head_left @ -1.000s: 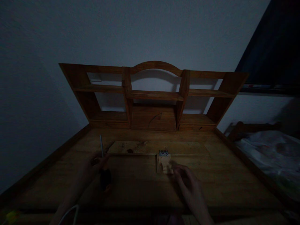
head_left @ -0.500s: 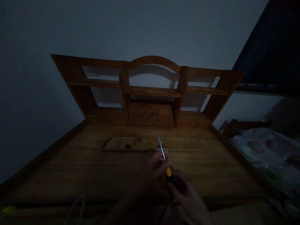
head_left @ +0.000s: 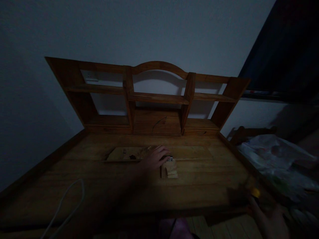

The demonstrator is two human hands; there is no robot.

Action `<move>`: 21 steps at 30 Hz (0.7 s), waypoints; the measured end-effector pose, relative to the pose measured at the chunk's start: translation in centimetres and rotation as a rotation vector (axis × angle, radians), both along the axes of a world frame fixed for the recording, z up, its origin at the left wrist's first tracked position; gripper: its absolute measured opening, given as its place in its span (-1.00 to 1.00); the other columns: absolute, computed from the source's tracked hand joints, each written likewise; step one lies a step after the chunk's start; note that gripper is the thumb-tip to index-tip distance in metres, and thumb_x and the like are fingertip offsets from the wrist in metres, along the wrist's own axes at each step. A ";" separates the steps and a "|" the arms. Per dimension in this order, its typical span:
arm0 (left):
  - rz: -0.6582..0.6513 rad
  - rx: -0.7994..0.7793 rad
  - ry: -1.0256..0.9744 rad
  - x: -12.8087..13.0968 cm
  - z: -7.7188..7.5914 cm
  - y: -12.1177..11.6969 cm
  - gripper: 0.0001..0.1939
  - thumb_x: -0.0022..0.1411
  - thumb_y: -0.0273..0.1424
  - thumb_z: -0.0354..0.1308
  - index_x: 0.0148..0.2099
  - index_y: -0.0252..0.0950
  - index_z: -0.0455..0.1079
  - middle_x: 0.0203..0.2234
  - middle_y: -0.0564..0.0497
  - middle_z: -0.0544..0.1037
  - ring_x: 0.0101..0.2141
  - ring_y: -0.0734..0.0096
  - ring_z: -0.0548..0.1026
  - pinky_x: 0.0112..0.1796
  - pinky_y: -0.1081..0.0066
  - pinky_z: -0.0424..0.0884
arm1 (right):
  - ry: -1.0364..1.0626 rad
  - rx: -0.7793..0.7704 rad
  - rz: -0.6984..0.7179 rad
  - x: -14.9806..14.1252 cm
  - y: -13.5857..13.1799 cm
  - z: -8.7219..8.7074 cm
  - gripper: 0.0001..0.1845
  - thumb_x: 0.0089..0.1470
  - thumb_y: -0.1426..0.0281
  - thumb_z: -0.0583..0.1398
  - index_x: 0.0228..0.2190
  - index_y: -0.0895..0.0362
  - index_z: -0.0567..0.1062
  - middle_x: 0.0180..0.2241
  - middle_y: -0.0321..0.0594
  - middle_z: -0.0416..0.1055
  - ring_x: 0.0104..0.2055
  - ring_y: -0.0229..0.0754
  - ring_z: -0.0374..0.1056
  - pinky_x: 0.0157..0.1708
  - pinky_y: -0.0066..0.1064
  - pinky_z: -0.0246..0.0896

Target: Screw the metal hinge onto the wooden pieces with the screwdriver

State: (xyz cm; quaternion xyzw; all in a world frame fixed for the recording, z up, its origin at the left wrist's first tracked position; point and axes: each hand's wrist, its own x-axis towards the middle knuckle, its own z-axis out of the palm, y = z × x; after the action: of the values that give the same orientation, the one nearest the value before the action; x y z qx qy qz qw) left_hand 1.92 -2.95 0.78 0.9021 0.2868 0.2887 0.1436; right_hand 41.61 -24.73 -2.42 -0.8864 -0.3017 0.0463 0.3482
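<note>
My left hand [head_left: 157, 157] reaches over a long thin board [head_left: 195, 152] lying on the wooden desk top [head_left: 204, 179]. Its fingers are stretched out and thumb a little apart, the tips beside or touching a small metal hinge [head_left: 170, 158] at the board's near edge. Just in front of the hinge lies a short pale piece of wood [head_left: 171, 171] with a rough surface. At the desk's right front edge, my right hand [head_left: 269, 215] is closed around a screwdriver [head_left: 255, 192] with a yellow and black handle. Its shaft is blurred and dark.
A wooden shelf unit [head_left: 159, 98] stands along the desk's back edge against the wall. Low raised rims run along the desk's sides. A white cord [head_left: 81, 189] loops at the front left. Clear plastic bags [head_left: 269, 156] lie beyond the right rim.
My right hand has carried the screwdriver from the middle to the far right front. My left hand has moved off the screwdriver, forward to the board beside the hinge. The short wood piece is now uncovered.
</note>
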 end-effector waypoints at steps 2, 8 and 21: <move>0.009 0.035 0.053 -0.1 -0.7 0.7 -0.69 0.45 -0.25 -0.02 0.06 -0.24 0.45 -0.06 -0.09 0.49 0.00 0.26 0.41 0.06 0.25 0.32 | -0.051 -0.109 -0.054 -0.7 0.6 -0.4 -0.04 -0.05 -0.14 0.13 0.19 0.29 0.28 -0.17 0.32 0.51 -0.22 0.36 0.49 -0.29 0.07 0.37; 0.000 0.063 0.023 -0.3 -2.1 0.8 -0.69 0.47 -0.25 -0.04 0.03 -0.22 0.48 -0.11 -0.07 0.53 -0.03 0.28 0.43 0.04 0.27 0.32 | -0.148 -0.345 -0.020 -3.2 2.7 0.1 0.06 0.12 -0.11 -0.01 0.29 0.53 -0.02 -0.33 0.39 0.51 -0.19 0.43 0.49 -0.24 0.05 0.32; -0.049 0.152 0.055 -0.4 -2.9 -0.2 -0.70 0.45 -0.26 0.01 0.11 -0.11 0.47 -0.04 -0.04 0.50 -0.01 0.29 0.43 0.03 0.24 0.36 | -0.506 -0.373 0.262 -4.1 2.7 1.7 -0.34 0.18 0.19 0.01 0.25 0.18 0.27 0.09 0.45 0.32 -0.36 0.30 0.52 -0.28 0.15 0.33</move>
State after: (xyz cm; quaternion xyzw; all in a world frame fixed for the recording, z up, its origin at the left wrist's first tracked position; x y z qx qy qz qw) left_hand 1.54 -3.17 -2.10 0.9247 0.2456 0.2813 0.0740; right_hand 37.47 -22.00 -0.76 -0.8718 -0.4764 -0.0764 0.0850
